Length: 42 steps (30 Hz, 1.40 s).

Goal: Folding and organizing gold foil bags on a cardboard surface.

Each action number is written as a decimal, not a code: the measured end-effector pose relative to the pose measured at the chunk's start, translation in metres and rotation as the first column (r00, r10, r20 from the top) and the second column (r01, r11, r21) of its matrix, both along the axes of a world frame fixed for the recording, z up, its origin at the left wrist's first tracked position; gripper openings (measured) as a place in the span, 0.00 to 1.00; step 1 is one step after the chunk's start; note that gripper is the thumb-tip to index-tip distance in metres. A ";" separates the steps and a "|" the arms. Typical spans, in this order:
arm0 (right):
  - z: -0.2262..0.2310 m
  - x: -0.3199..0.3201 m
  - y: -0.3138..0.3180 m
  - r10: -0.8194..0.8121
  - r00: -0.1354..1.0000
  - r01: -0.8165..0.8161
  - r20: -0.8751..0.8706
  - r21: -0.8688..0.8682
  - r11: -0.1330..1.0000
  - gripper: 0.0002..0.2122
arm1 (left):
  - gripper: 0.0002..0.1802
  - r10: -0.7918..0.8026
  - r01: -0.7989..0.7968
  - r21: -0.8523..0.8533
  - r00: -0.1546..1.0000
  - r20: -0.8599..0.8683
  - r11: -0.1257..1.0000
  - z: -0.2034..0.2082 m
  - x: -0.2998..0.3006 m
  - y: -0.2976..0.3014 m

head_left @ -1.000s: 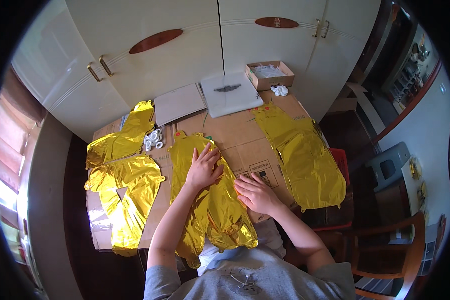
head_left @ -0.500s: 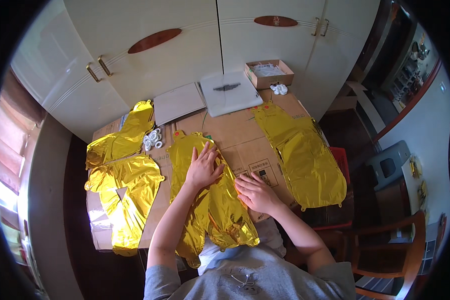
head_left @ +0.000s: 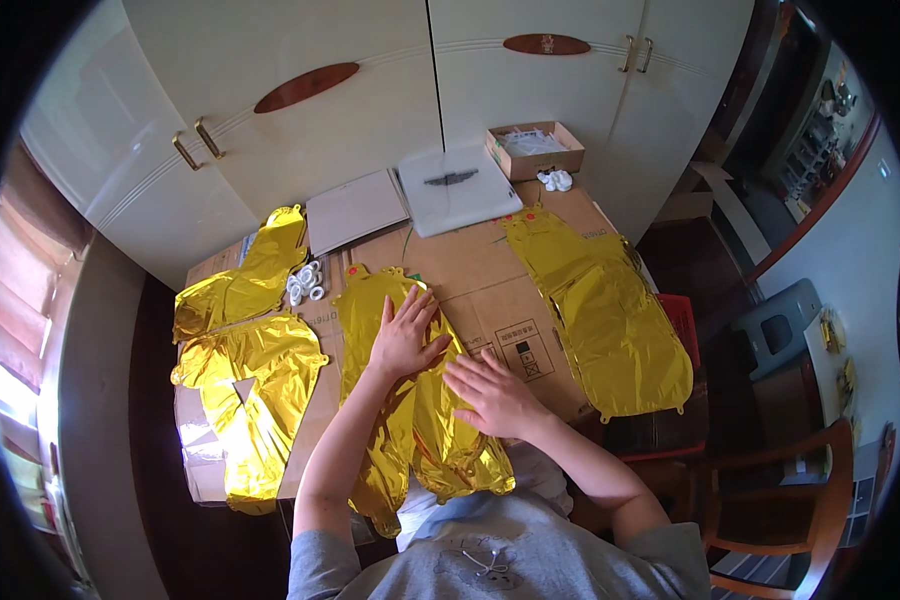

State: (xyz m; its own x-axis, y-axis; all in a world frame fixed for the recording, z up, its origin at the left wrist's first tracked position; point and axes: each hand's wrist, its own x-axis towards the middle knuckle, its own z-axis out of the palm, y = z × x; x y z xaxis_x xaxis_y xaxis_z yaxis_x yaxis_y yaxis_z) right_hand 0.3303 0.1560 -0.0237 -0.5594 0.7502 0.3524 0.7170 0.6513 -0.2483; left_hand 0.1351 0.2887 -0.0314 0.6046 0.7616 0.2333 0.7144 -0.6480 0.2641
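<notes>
A flat gold foil balloon (head_left: 362, 322) lies in front of me, its lower end hanging over the table's near edge toward my lap. My left hand (head_left: 406, 335) rests flat on its upper part, fingers spread. Along the balloon's right edge, my right hand (head_left: 497, 397) lies with its fingers stretched out over the foil. Neither hand grips anything. Another flat gold balloon (head_left: 620, 325) is spread out to the right. On the left lie two more gold foil pieces, an upper one (head_left: 238, 285) and a lower one (head_left: 260, 350) with a triangular opening.
Cardboard (head_left: 470, 290) covers the table. Small white rings (head_left: 306, 283) sit beside the left foil. At the back are a grey flat panel (head_left: 358, 210), a pale laptop-like slab (head_left: 460, 200), an open box (head_left: 538, 162) and a white bundle (head_left: 555, 181). A wooden chair (head_left: 832, 490) stands right.
My right hand has moved left and slightly down, from the balloon's right edge further onto the foil. My left hand stays in nearly the same place.
</notes>
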 end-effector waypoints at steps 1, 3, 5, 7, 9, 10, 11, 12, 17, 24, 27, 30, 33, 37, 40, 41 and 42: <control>0.001 -0.003 -0.002 0.014 0.998 -0.014 0.062 -0.010 1.000 0.27 | 0.37 -0.001 0.001 -0.001 1.000 0.014 1.000 0.000 -0.001 0.000; -0.005 -0.006 -0.004 0.061 0.997 -0.059 0.048 -0.045 0.997 0.27 | 0.36 0.002 -0.001 -0.021 1.000 0.025 1.000 0.002 0.000 -0.001; -0.012 -0.007 -0.007 0.083 0.995 -0.080 0.054 -0.062 0.995 0.25 | 0.35 0.004 -0.003 -0.034 0.999 0.042 0.999 0.003 0.000 0.000; -0.014 -0.005 -0.006 0.098 0.994 -0.095 0.040 -0.075 0.993 0.24 | 0.34 0.009 -0.006 -0.045 0.998 0.066 0.999 0.001 -0.001 0.001; -0.014 -0.005 -0.006 0.109 0.994 -0.107 0.026 -0.081 0.991 0.23 | 0.34 0.016 -0.014 -0.013 0.995 0.096 1.000 -0.003 -0.001 0.002; -0.014 -0.005 -0.006 0.112 0.993 -0.110 0.020 -0.080 0.991 0.23 | 0.34 0.018 -0.019 0.004 0.994 0.111 1.000 -0.005 -0.001 0.002; -0.014 -0.005 -0.006 0.116 0.993 -0.114 0.014 -0.080 0.990 0.22 | 0.34 0.015 -0.015 0.006 0.994 0.107 1.000 -0.006 -0.001 0.002; -0.014 -0.005 -0.007 0.116 0.993 -0.115 0.009 -0.078 0.990 0.22 | 0.33 0.011 -0.012 0.010 0.995 0.103 1.000 -0.006 -0.002 0.002; -0.016 -0.005 -0.007 0.114 0.993 -0.115 -0.013 -0.076 0.990 0.20 | 0.33 0.024 -0.024 -0.005 0.996 0.091 1.000 -0.005 -0.001 0.002; -0.015 -0.005 -0.008 0.103 0.994 -0.104 -0.019 -0.061 0.993 0.20 | 0.34 0.042 -0.043 0.070 0.999 0.009 0.997 0.000 0.002 -0.001; -0.015 -0.006 -0.008 0.102 0.994 -0.103 -0.027 -0.053 0.993 0.20 | 0.36 0.023 -0.017 0.089 0.998 -0.058 0.996 -0.001 0.001 0.001; -0.014 -0.006 -0.009 0.098 0.995 -0.100 -0.028 -0.047 0.994 0.20 | 0.43 0.010 0.000 0.068 0.990 -0.144 0.998 0.007 0.001 0.002; -0.015 -0.005 -0.011 0.099 0.995 -0.100 -0.017 -0.049 0.994 0.21 | 0.52 0.004 0.008 0.053 0.975 -0.220 0.999 0.010 0.003 0.000; -0.012 0.007 -0.001 0.092 0.983 -0.112 -0.161 -0.119 0.987 0.20 | 0.62 -0.002 0.008 0.027 0.974 -0.225 1.000 -0.001 0.000 0.000; -0.003 0.026 0.026 0.011 0.971 -0.035 -0.239 -0.099 0.994 0.16 | 0.62 -0.006 0.009 0.011 0.971 -0.240 1.000 -0.002 0.000 0.000; -0.004 0.035 0.035 -0.016 0.978 -0.007 -0.210 -0.109 0.994 0.16 | 0.62 -0.004 0.007 0.010 0.972 -0.234 1.000 -0.002 0.000 -0.001; -0.006 0.042 0.042 -0.044 0.982 0.023 -0.182 -0.115 0.993 0.15 | 0.62 -0.002 0.005 0.014 0.973 -0.230 1.000 -0.001 0.001 -0.001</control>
